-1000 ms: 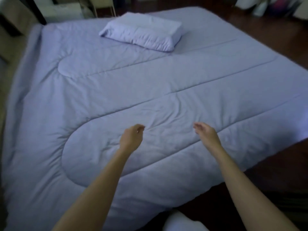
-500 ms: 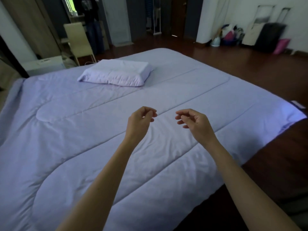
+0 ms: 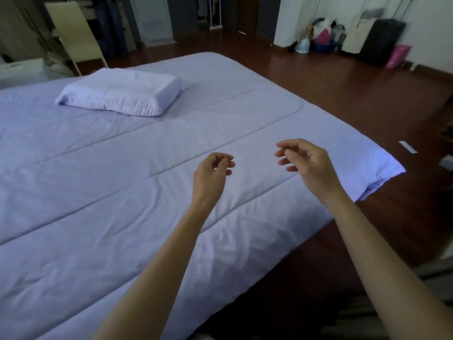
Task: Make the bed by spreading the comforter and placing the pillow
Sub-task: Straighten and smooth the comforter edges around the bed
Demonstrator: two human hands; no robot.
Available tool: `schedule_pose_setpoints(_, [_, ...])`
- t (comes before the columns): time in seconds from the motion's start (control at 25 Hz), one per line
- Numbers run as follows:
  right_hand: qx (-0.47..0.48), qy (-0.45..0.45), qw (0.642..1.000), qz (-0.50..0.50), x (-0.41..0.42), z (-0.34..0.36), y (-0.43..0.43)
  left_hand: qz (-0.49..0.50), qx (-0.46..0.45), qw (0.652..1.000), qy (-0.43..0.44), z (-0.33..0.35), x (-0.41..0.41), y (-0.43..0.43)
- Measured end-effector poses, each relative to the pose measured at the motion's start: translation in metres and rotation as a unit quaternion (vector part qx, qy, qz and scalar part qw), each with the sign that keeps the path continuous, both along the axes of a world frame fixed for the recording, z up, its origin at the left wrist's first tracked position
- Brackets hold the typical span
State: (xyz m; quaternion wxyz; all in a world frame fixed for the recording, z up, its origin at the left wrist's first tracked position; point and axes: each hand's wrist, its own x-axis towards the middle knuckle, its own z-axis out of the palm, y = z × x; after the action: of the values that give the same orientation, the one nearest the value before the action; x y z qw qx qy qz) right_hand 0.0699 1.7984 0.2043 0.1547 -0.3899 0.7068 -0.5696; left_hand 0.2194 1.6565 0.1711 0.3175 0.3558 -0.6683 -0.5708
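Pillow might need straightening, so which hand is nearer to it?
Left. The left hand hovers over the comforter, below and right of the pillow; the right hand is farther right, toward the bed's edge.

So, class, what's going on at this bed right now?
A person is making a bed with bare hands. The lavender comforter lies spread nearly flat across the bed, with only light creases near the front edge. The matching pillow rests on top of it at the far end. The left hand and right hand hover above the comforter with fingers loosely curled, holding nothing. The bed looks essentially made.
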Motion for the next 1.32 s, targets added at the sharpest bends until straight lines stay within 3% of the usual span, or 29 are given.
schedule_pose_setpoints(0.28, [0.062,-0.074,0.995,-0.034,-0.056,-0.078,-0.001,0.067,-0.019,0.987,-0.142,-0.093,-0.07,0.015])
schedule_pose_setpoints(0.44, [0.125,-0.1,0.987,-0.031,-0.076,-0.139,-0.019,0.005,-0.061,0.97,-0.235,-0.175,-0.118,0.008])
schedule_pose_setpoints(0.52, [0.149,-0.105,0.983,-0.005,-0.08,-0.159,-0.044,-0.052,-0.1,0.944,-0.311,-0.224,-0.118,-0.006])
schedule_pose_setpoints(0.6, [0.159,-0.107,0.981,0.014,-0.082,-0.171,-0.07,-0.083,-0.198,0.903,-0.373,-0.27,-0.096,-0.023])
schedule_pose_setpoints(0.68, [0.176,-0.108,0.977,0.053,-0.078,-0.181,-0.101,-0.023,-0.24,0.866,-0.438,-0.293,-0.05,-0.038])
schedule_pose_setpoints(0.84, [0.172,-0.125,0.972,0.096,-0.058,-0.2,-0.165,0.218,-0.155,0.825,-0.498,-0.296,0.052,-0.068])
schedule_pose_setpoints(0.92, [0.172,-0.065,0.975,0.121,-0.041,-0.212,-0.199,0.302,-0.12,0.785,-0.528,-0.289,0.093,-0.074])
schedule_pose_setpoints(1.0, [0.213,0.023,0.955,0.204,-0.021,-0.231,-0.225,0.347,-0.057,0.741,-0.573,-0.298,0.137,-0.073])
schedule_pose_setpoints(1.04, [0.253,0.066,0.929,0.262,-0.012,-0.246,-0.23,0.36,-0.027,0.733,-0.576,-0.345,0.183,-0.081])
schedule_pose_setpoints(1.12, [0.32,0.221,0.855,0.344,-0.014,-0.282,-0.227,0.398,0.033,0.76,-0.512,-0.433,0.255,-0.093])
schedule_pose_setpoints(1.16, [0.322,0.306,0.822,0.357,-0.028,-0.299,-0.221,0.407,-0.036,0.762,-0.502,-0.449,0.274,-0.105])
schedule_pose_setpoints(1.2, [0.313,0.362,0.807,0.346,-0.049,-0.314,-0.212,0.417,-0.153,0.714,-0.541,-0.448,0.256,-0.119])
schedule_pose_setpoints(1.24, [0.306,0.387,0.807,0.325,-0.075,-0.322,-0.205,0.436,-0.128,0.71,-0.538,-0.424,0.203,-0.13])
schedule_pose_setpoints(1.32, [0.317,0.384,0.822,0.276,-0.147,-0.33,-0.192,0.409,-0.088,0.76,-0.496,-0.31,0.041,-0.132])
